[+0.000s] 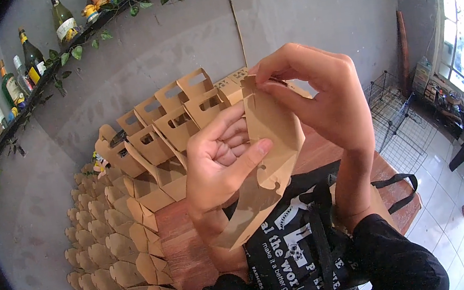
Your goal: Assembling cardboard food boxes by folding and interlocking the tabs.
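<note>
A partly folded brown cardboard box (274, 131) is held up in front of me, over the table. My left hand (217, 167) grips its left side, with the thumb pressed on the face and the fingers curled behind. Above it, my right hand (326, 90) pinches the top flap between thumb and fingers. Curved slots and tabs show along the lower part of the box, and a loose panel hangs down to the lower left.
Several brown boxes with handle holes (175, 131) stand at the back of the reddish table (175, 227). Rows of small brown cartons (120, 245) fill the left. A black printed cloth bag (290, 242) lies close to me. A person sits at far right, beyond a wire rack (399, 118).
</note>
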A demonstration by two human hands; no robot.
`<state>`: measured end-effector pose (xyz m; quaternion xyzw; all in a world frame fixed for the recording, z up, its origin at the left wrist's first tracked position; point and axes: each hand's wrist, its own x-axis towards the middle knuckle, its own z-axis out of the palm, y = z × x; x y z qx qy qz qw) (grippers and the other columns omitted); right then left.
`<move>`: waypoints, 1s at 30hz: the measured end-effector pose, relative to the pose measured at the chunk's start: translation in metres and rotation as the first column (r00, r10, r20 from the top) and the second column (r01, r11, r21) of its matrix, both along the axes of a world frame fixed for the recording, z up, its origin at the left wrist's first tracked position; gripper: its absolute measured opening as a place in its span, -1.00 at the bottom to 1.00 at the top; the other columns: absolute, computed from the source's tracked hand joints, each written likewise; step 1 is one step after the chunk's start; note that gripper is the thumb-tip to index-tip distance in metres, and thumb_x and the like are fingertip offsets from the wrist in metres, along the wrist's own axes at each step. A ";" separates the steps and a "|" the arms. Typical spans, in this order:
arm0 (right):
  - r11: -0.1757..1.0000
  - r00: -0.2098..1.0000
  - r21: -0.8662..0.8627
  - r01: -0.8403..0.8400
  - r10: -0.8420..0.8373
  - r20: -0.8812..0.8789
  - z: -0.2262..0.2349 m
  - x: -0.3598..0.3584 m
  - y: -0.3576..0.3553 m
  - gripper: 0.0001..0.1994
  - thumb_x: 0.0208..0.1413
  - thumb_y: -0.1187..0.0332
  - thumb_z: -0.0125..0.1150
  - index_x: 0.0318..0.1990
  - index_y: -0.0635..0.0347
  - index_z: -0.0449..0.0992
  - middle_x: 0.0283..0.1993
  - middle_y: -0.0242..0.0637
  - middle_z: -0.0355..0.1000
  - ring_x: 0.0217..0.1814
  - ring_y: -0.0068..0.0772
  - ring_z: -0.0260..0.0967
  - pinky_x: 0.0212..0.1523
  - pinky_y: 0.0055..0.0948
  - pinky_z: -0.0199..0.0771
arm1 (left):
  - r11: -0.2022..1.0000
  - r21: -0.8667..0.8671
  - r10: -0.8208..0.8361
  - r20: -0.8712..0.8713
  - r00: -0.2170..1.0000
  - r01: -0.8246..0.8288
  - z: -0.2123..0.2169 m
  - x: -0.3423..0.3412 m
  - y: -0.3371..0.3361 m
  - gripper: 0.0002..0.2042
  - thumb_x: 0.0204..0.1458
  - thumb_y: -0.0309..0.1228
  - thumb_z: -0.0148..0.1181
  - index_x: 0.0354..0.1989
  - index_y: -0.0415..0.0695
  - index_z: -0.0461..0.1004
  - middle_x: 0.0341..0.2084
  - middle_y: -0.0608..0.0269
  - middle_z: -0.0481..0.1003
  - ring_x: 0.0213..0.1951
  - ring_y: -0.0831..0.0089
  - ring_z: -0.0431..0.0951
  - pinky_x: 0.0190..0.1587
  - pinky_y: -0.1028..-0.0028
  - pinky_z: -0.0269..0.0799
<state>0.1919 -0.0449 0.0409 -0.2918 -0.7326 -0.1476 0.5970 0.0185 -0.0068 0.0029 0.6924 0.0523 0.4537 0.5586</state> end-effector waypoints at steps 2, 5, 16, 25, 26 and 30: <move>0.999 0.998 -0.014 -0.029 0.028 -0.060 -0.003 0.003 0.004 -0.86 -0.08 0.54 0.22 -0.32 0.24 0.46 -0.43 -0.20 0.46 -0.40 -0.28 0.48 -0.37 -0.44 0.46 | 1.000 0.006 0.015 -0.006 1.000 -0.015 -0.003 0.003 0.005 -0.44 -0.06 -0.73 0.15 0.17 -0.44 0.14 -0.13 -0.02 0.44 -0.08 0.41 0.48 -0.03 0.52 0.42; 0.999 0.993 -0.024 -0.049 0.046 -0.112 -0.001 -0.001 -0.001 -0.87 -0.05 0.51 0.23 -0.30 0.26 0.48 -0.44 -0.21 0.46 -0.39 -0.33 0.48 -0.34 -0.46 0.47 | 0.998 0.056 -0.001 0.113 0.994 -0.006 -0.004 0.002 0.005 -0.39 -0.07 -0.74 0.16 0.21 -0.41 0.09 -0.15 -0.02 0.45 -0.08 0.38 0.48 -0.02 0.49 0.42; 0.986 0.993 0.115 0.118 -0.117 -0.017 0.000 -0.009 0.005 -0.89 -0.12 0.55 0.23 -0.37 0.23 0.53 -0.47 -0.24 0.38 -0.44 -0.21 0.38 -0.42 -0.40 0.40 | 0.996 0.091 -0.002 0.132 0.991 -0.010 -0.006 0.003 0.008 -0.36 -0.10 -0.73 0.20 0.21 -0.39 0.11 -0.20 0.00 0.49 -0.12 0.36 0.52 -0.05 0.47 0.44; 0.991 0.994 0.134 0.023 -0.038 0.107 0.002 -0.007 -0.003 -0.74 -0.29 0.59 0.23 -0.33 0.16 0.56 -0.39 -0.31 0.38 -0.32 -0.24 0.36 -0.35 -0.40 0.42 | 0.996 0.087 -0.011 0.220 0.975 -0.008 -0.009 -0.001 0.010 -0.45 -0.11 -0.74 0.21 0.12 -0.36 0.19 -0.24 0.01 0.51 -0.15 0.38 0.54 -0.09 0.50 0.45; 0.991 0.990 0.135 0.006 -0.025 0.139 0.003 -0.005 -0.004 -0.76 -0.27 0.58 0.27 -0.33 0.17 0.58 -0.37 -0.31 0.40 -0.35 -0.32 0.39 -0.38 -0.45 0.43 | 0.996 0.088 -0.016 0.222 0.975 -0.003 -0.009 -0.001 0.011 -0.45 -0.11 -0.74 0.21 0.12 -0.36 0.19 -0.24 0.01 0.51 -0.15 0.38 0.54 -0.09 0.50 0.45; 0.990 0.977 0.137 -0.037 0.007 0.211 0.005 -0.002 -0.008 -0.78 -0.24 0.55 0.30 -0.33 0.15 0.60 -0.35 -0.32 0.40 -0.37 -0.40 0.40 -0.39 -0.51 0.44 | 0.996 0.087 -0.053 0.196 0.979 0.036 -0.009 -0.007 0.010 -0.43 -0.14 -0.76 0.22 0.11 -0.34 0.19 -0.29 0.04 0.52 -0.16 0.39 0.54 -0.11 0.51 0.45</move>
